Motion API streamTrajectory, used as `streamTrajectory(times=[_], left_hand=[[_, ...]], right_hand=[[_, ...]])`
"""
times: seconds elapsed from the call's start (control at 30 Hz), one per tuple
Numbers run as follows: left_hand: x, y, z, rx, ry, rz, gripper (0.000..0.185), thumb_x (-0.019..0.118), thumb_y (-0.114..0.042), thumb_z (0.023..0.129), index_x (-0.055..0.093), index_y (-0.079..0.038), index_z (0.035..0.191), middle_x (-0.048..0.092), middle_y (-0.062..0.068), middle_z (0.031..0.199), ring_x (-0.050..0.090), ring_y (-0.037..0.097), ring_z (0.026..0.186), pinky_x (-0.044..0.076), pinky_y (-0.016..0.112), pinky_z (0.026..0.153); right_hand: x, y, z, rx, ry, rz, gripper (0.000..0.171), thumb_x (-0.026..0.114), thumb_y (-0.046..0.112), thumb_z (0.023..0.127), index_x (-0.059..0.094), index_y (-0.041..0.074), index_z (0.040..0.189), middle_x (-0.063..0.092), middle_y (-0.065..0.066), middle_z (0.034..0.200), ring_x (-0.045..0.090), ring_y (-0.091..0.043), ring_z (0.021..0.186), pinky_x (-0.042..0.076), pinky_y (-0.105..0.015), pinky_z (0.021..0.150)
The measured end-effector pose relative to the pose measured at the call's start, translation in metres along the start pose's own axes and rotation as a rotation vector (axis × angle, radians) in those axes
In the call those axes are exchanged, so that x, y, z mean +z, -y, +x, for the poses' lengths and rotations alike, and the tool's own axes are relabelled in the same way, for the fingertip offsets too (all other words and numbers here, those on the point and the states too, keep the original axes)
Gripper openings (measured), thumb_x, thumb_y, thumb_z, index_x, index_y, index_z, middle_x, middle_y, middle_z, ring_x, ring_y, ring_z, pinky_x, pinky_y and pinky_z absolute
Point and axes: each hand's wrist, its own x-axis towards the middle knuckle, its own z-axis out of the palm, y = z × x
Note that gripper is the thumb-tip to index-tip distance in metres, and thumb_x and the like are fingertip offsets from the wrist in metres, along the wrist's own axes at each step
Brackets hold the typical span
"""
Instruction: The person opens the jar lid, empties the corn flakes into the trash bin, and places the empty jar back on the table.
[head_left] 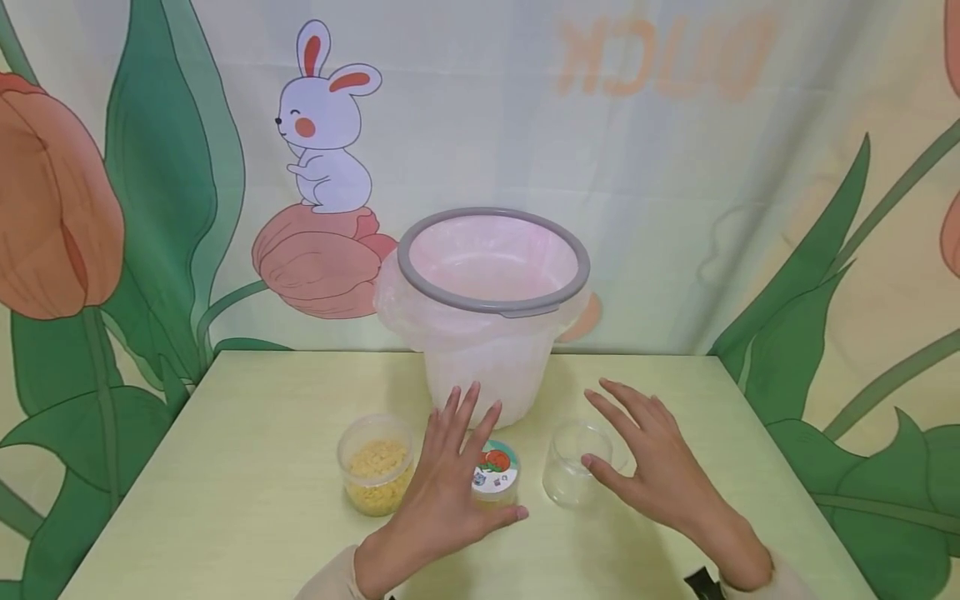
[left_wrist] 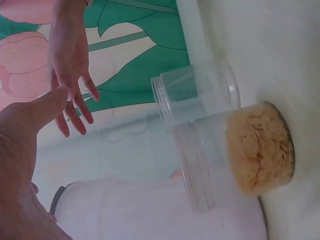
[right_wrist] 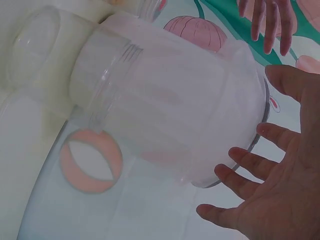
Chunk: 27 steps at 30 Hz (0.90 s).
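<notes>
Three small clear jars stand on the pale yellow table [head_left: 225, 500]. An open jar of yellow flakes [head_left: 375, 465] is on the left, a jar with a stickered lid [head_left: 497, 475] in the middle, and an empty open jar [head_left: 572, 462] [right_wrist: 150, 100] on the right. My left hand [head_left: 450, 475] [left_wrist: 25, 150] is spread flat beside and partly over the lidded jar. My right hand [head_left: 648, 462] [right_wrist: 270, 200] is also spread, its thumb by the empty jar. Neither hand grips anything. The left wrist view shows a flake-filled jar [left_wrist: 257, 147] with the empty jar [left_wrist: 195, 92] behind it.
A white bin [head_left: 487, 375] lined with a pinkish bag under a grey ring [head_left: 420, 287] stands at the table's back edge, just behind the jars. A printed backdrop with a rabbit [head_left: 324, 117] and tulips hangs behind. Bare tabletop lies left and right of the jars.
</notes>
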Motion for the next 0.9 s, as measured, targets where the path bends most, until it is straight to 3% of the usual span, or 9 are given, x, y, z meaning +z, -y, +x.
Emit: streamTrajectory(times=[0.33, 0.47, 0.63, 0.73, 0.9], left_hand=[[-0.009, 0.014, -0.014, 0.039, -0.020, 0.099, 0.120, 0.082, -0.062, 0.064, 0.019, -0.025, 0.158, 0.008, 0.003, 0.167, 0.010, 0.033, 0.154, 0.016, 0.063, 0.118], [-0.012, 0.018, -0.019, 0.055, -0.023, 0.109, 0.118, 0.081, -0.063, 0.065, 0.021, -0.022, 0.158, 0.010, 0.005, 0.167, 0.014, 0.038, 0.152, 0.017, 0.064, 0.117], [-0.014, 0.024, -0.025, 0.077, -0.063, 0.106, 0.115, 0.080, -0.064, 0.065, 0.025, -0.021, 0.157, 0.014, 0.008, 0.166, 0.014, 0.041, 0.151, 0.020, 0.068, 0.114], [-0.015, 0.027, -0.030, 0.077, -0.076, 0.115, 0.115, 0.080, -0.063, 0.064, 0.026, -0.022, 0.156, 0.016, 0.009, 0.165, 0.016, 0.041, 0.151, 0.022, 0.070, 0.111], [-0.016, 0.031, -0.036, 0.046, -0.046, 0.135, 0.116, 0.081, -0.063, 0.064, 0.024, -0.023, 0.157, 0.014, 0.008, 0.166, 0.015, 0.041, 0.151, 0.020, 0.068, 0.113]], right_hand=[[0.016, 0.022, 0.013, -0.034, 0.042, 0.055, 0.073, 0.074, 0.037, 0.084, 0.042, 0.023, 0.149, 0.040, -0.004, 0.154, 0.039, -0.025, 0.141, 0.025, -0.062, 0.116], [0.026, 0.029, 0.018, -0.066, 0.051, 0.065, 0.074, 0.074, 0.038, 0.084, 0.042, 0.023, 0.149, 0.041, -0.006, 0.153, 0.041, -0.028, 0.139, 0.029, -0.062, 0.114], [0.041, 0.036, 0.023, -0.088, 0.085, 0.087, 0.074, 0.072, 0.042, 0.086, 0.039, 0.027, 0.150, 0.038, -0.003, 0.155, 0.041, -0.026, 0.140, 0.042, -0.055, 0.108], [0.051, 0.040, 0.026, -0.104, 0.102, 0.096, 0.073, 0.071, 0.042, 0.086, 0.038, 0.029, 0.150, 0.037, -0.001, 0.155, 0.040, -0.025, 0.140, 0.046, -0.051, 0.105], [0.067, 0.046, 0.029, -0.142, 0.121, 0.045, 0.071, 0.070, 0.044, 0.087, 0.041, 0.028, 0.149, 0.039, -0.003, 0.154, 0.040, -0.027, 0.141, 0.043, -0.051, 0.108]])
